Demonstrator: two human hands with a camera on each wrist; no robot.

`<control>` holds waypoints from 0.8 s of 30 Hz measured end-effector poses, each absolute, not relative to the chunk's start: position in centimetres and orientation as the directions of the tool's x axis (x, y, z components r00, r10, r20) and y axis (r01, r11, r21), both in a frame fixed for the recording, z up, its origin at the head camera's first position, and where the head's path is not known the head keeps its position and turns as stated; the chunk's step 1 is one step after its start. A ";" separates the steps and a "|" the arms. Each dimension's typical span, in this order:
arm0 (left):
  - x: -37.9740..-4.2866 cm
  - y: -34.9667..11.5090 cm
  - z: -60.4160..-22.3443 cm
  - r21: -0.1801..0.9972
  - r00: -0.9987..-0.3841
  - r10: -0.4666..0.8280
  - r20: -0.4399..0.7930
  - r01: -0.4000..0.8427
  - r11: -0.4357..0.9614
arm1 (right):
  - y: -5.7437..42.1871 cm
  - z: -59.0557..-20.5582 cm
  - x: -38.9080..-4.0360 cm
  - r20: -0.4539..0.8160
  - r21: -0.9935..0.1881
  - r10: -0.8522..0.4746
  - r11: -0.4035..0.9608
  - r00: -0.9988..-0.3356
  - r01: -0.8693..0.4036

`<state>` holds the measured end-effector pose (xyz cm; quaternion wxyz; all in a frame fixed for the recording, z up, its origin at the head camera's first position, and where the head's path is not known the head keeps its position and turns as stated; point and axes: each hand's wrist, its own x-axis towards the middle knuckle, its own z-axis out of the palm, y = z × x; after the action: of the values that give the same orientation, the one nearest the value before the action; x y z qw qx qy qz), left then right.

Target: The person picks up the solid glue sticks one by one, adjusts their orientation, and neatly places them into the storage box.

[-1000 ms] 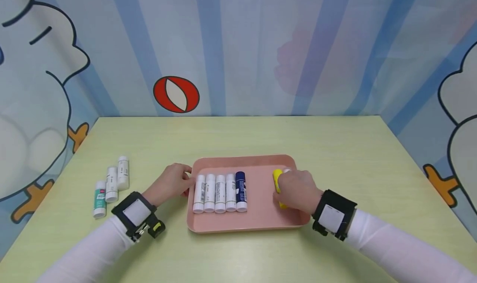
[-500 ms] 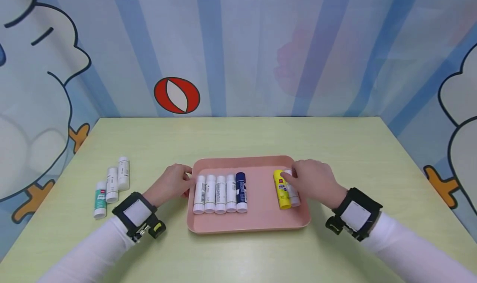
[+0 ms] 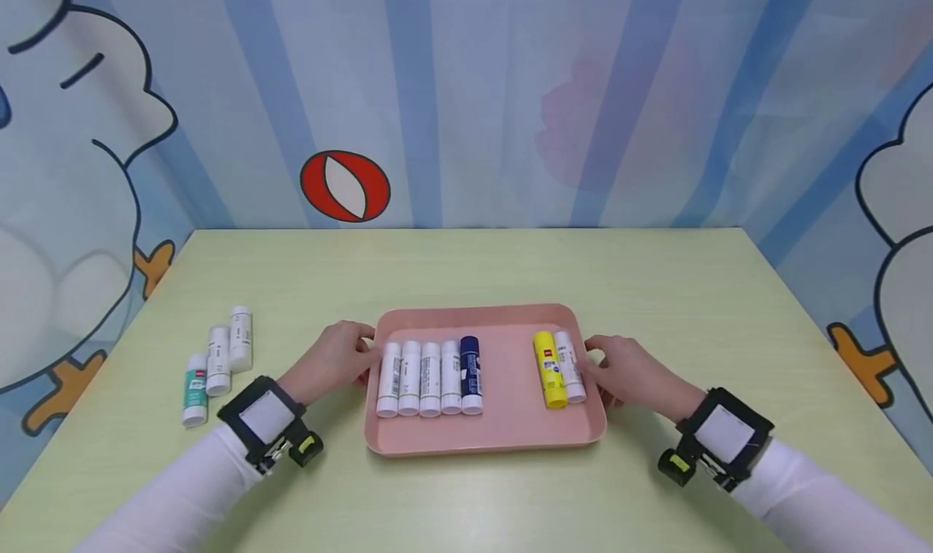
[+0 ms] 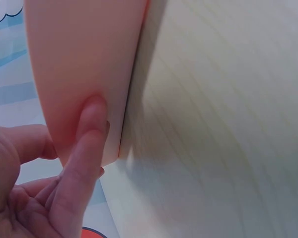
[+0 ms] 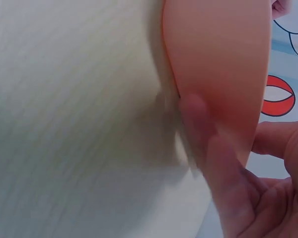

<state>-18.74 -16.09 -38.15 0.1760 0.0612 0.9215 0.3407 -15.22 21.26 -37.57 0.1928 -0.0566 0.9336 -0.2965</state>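
Observation:
A pink tray [image 3: 506, 423] lies on the table, carrying a row of white glue sticks [image 3: 411, 379], a dark blue-capped one [image 3: 470, 375] at the row's right end, and a yellow glue stick [image 3: 550, 370] beside another white one [image 3: 569, 367] at the right. My left hand [image 3: 337, 360] holds the tray's left end, thumb at the rim and a finger on the outer wall, as the left wrist view shows. At the opposite end, my right hand [image 3: 636, 372] pinches the tray's rim and wall between thumb and fingers; those fingers look blurred in the right wrist view.
On the table [image 3: 466, 500] to the left of the tray lie a green-and-white glue stick [image 3: 194, 389] and two white ones, the nearer of them [image 3: 218, 360] against the farther [image 3: 241, 338]. A cartoon-printed backdrop [image 3: 503, 99] rises behind and at both sides.
My right hand has let go of the glue sticks in the tray's right part and moved right to the tray's right rim. The left hand has kept its place.

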 end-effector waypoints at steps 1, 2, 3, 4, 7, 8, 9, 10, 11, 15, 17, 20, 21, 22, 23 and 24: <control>-18.7 -16.1 -38.1 0.646 -0.930 0.232 -0.285 -0.008 0.763 | 21.2 -37.7 -15.2 -0.339 -0.587 -0.224 0.809 -0.914 0.019; -18.8 -16.1 -38.1 0.645 -0.929 0.234 -0.285 -0.006 0.764 | 21.2 -37.7 -15.3 -0.347 -0.594 -0.228 0.804 -0.910 0.024; -18.8 -16.1 -38.2 0.643 -0.929 0.235 -0.286 -0.004 0.766 | 21.2 -37.8 -15.3 -0.350 -0.596 -0.230 0.802 -0.908 0.026; -18.7 -16.2 -38.2 0.641 -0.928 0.237 -0.287 -0.002 0.768 | 21.2 -37.9 -15.4 -0.353 -0.599 -0.232 0.800 -0.906 0.028; -18.5 -16.5 -38.1 0.631 -0.931 0.237 -0.279 0.008 0.776 | 21.2 -38.0 -15.5 -0.353 -0.605 -0.238 0.796 -0.905 0.027; -18.4 -16.7 -38.0 0.626 -0.932 0.240 -0.271 0.018 0.779 | 21.2 -38.0 -15.5 -0.353 -0.608 -0.241 0.794 -0.904 0.026; -18.2 -17.0 -37.9 0.615 -0.935 0.239 -0.261 0.030 0.788 | 21.2 -38.1 -15.5 -0.353 -0.609 -0.241 0.793 -0.904 0.027; -18.0 -17.3 -37.6 0.593 -0.940 0.237 -0.245 0.049 0.804 | 21.2 -38.1 -15.5 -0.355 -0.611 -0.242 0.791 -0.903 0.028; -17.9 -17.7 -37.4 0.565 -0.946 0.233 -0.225 0.068 0.822 | 21.2 -38.1 -15.5 -0.357 -0.611 -0.241 0.791 -0.902 0.030; -17.4 -19.9 -35.9 0.448 -0.963 0.220 -0.153 0.131 0.884 | 21.1 -38.1 -15.4 -0.366 -0.606 -0.233 0.795 -0.901 0.040; -17.5 -21.3 -35.1 0.394 -0.969 0.213 -0.128 0.147 0.907 | 21.0 -38.1 -15.4 -0.367 -0.607 -0.231 0.794 -0.901 0.044; -18.0 -23.3 -34.1 0.319 -0.976 0.193 -0.102 0.152 0.936 | 21.1 -38.1 -15.5 -0.364 -0.609 -0.232 0.792 -0.902 0.042; -18.2 -24.0 -33.8 0.292 -0.978 0.186 -0.090 0.153 0.944 | 21.1 -38.1 -15.5 -0.361 -0.611 -0.233 0.790 -0.903 0.040; -18.3 -24.6 -33.6 0.268 -0.981 0.175 -0.082 0.147 0.952 | 21.1 -38.1 -15.5 -0.361 -0.612 -0.235 0.790 -0.903 0.039; -18.5 -25.2 -33.4 0.249 -0.984 0.163 -0.073 0.140 0.958 | 21.2 -38.1 -15.5 -0.360 -0.612 -0.237 0.790 -0.902 0.037; -18.6 -25.8 -33.3 0.239 -0.986 0.152 -0.067 0.132 0.962 | 21.2 -38.1 -15.5 -0.360 -0.611 -0.237 0.790 -0.902 0.036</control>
<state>-18.62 -25.76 -33.30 0.0425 0.0715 0.9896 0.1175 -15.53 21.18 -38.10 0.2140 -0.0545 0.9216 -0.3190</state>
